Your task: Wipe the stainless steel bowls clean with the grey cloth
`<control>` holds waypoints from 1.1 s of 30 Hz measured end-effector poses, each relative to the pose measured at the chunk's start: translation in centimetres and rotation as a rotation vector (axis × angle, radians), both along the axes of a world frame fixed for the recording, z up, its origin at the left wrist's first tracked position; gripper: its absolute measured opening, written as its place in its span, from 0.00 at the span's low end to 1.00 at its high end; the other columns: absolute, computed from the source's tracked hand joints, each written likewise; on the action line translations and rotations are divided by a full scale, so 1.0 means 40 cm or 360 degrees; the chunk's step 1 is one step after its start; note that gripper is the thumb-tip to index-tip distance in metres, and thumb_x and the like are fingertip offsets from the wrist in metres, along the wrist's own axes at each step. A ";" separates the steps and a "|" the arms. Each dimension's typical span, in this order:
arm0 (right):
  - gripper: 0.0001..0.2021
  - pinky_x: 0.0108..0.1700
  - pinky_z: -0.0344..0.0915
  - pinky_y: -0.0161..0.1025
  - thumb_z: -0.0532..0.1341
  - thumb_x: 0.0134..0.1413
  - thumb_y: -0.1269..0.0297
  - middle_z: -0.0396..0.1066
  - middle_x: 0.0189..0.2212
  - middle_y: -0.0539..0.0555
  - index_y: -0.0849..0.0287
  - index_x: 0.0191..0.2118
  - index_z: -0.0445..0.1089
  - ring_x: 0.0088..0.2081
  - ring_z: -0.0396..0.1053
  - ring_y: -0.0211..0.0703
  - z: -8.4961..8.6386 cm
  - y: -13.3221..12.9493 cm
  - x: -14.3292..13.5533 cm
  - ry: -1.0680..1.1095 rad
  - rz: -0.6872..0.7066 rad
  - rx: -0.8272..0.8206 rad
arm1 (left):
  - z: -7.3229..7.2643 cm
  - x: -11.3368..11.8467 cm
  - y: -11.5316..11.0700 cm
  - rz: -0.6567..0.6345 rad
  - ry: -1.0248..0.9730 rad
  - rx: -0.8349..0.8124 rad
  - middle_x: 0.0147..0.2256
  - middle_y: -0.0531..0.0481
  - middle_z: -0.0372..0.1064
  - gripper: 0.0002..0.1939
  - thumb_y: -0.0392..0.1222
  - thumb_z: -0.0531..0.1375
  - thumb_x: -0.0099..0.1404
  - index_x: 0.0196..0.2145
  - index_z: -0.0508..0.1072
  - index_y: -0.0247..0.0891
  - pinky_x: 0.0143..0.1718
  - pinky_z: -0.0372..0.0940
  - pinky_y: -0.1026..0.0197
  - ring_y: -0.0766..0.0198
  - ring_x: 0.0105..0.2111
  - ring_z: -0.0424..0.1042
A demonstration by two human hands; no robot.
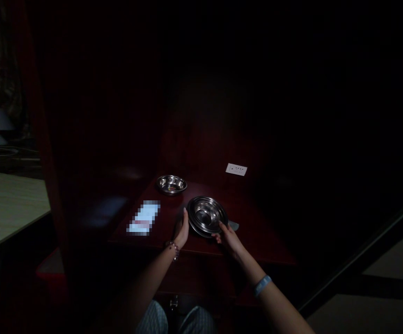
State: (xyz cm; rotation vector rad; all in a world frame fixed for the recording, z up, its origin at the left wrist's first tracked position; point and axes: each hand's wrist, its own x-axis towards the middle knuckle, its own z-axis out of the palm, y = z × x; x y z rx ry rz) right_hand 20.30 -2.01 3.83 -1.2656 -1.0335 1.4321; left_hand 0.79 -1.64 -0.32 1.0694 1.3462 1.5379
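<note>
The right hand (230, 239) is pinching the bowls (206, 215) over the dark table (257, 246). The left hand (182, 231) is touching their side, fingers mostly hiding, so I can't tell its grip.

Dark red tabletop (257, 248), smooth, slight sheen, dim light, right end fades into shadow. On it: single shiny metal bowl (172, 184), upright, back left. Bright, pixelated rectangular item (144, 218) lies flat in front of it, near left edge; detail unreadable. Nested metal bowls (206, 214) sit near front edge, around mid-width; can't tell if the bottom one touches the surface. Flat greyish piece (234, 225) pokes out at their right, partly hidden, type unclear.
</note>
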 end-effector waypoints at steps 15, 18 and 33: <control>0.14 0.16 0.51 0.24 0.71 0.69 0.54 0.67 0.16 0.42 0.56 0.41 0.68 0.14 0.59 0.31 0.023 -0.007 0.025 -0.0611 0.0225 -0.0135 | -0.006 -0.012 0.005 0.0007 -0.0013 -0.0151 0.70 0.35 0.72 0.32 0.56 0.47 0.83 0.67 0.77 0.32 0.75 0.59 0.53 0.50 0.74 0.68; 0.21 0.19 0.63 0.26 0.72 0.68 0.52 0.75 0.20 0.47 0.56 0.53 0.65 0.17 0.71 0.38 0.022 -0.018 0.021 -0.0492 0.0251 -0.0257 | -0.017 -0.013 0.011 0.0028 -0.0034 -0.0125 0.70 0.35 0.72 0.32 0.56 0.47 0.83 0.67 0.76 0.33 0.75 0.58 0.52 0.50 0.74 0.67; 0.11 0.21 0.69 0.20 0.57 0.81 0.66 0.74 0.22 0.48 0.59 0.41 0.71 0.17 0.68 0.29 0.075 -0.048 -0.069 0.0169 0.0116 -0.0468 | -0.024 -0.002 0.023 0.0053 -0.0578 0.0074 0.77 0.38 0.61 0.34 0.58 0.47 0.83 0.73 0.68 0.33 0.79 0.51 0.51 0.50 0.78 0.58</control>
